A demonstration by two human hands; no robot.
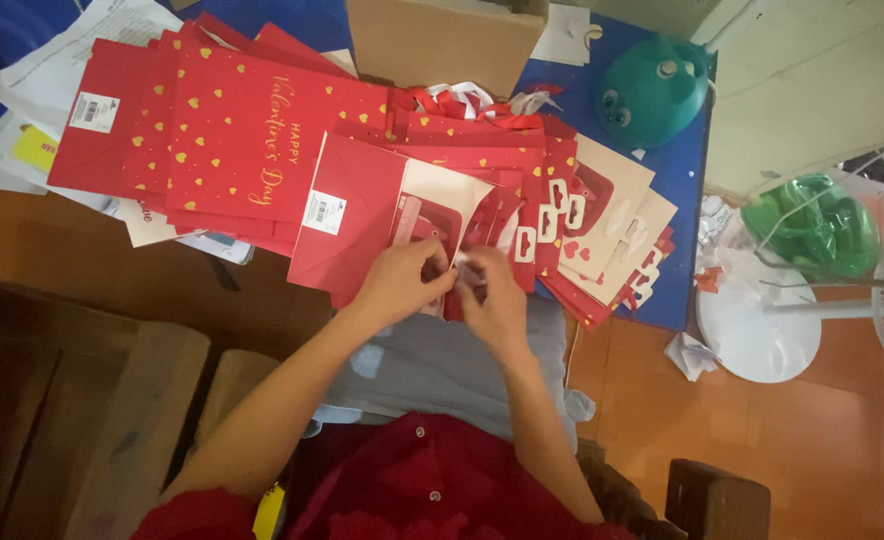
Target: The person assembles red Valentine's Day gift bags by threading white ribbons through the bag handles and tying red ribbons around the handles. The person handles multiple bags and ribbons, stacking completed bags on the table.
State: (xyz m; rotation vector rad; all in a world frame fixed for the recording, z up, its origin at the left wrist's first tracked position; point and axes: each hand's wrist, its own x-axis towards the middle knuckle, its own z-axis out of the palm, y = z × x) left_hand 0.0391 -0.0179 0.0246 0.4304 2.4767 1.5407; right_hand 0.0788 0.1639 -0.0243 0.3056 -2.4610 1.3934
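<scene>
Here, red paper bag [362,215] beneath both hands' fingers [440,262].

A fanned pile of flat red gift bags [252,130] with gold hearts lies across the table [677,170], overlapping one another. A white rectangular barcode label [94,111] sits on the leftmost bag, and a second white label [324,211] on the red bag [347,215] nearest the hands. To the right, cream and red bags [602,215] with heart cut-outs spread in a fan. A brown cardboard box [442,42] stands at the far edge.
</scene>
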